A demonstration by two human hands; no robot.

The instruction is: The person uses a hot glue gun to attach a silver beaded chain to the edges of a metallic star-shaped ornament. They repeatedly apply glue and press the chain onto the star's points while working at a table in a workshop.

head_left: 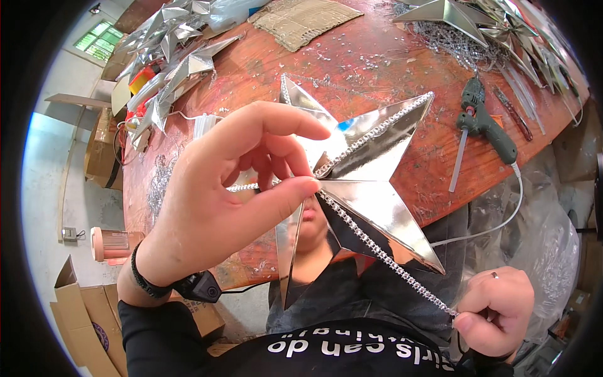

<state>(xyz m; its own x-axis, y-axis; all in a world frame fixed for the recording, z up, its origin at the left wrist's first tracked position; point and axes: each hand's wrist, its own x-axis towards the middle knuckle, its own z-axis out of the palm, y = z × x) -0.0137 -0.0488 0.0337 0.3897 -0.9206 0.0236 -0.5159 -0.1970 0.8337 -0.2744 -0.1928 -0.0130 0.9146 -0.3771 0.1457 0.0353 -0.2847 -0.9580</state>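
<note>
Running out from the left hand (217, 182), its grip closed on it at the centre of the mirror-bright silver five-pointed star (367, 204), silver beaded trim (382, 254) is pinched by the right hand (497, 308). Poised over the red-brown tabletop (245, 78) edge, the star could be tilted, the trim dragged askew, by overpulling.

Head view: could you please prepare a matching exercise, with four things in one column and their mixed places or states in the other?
1. Left hand
2. Right hand
3. Glue gun
4. Cardboard sheet

A. At the far side of the red table
B. Pinching the sparkly strip, away from the silver star
C. Lying at the right, a pale stick protruding
D. Thumb tip at the star's centre

Pairs: 1-D, 2-B, 3-C, 4-A
</note>
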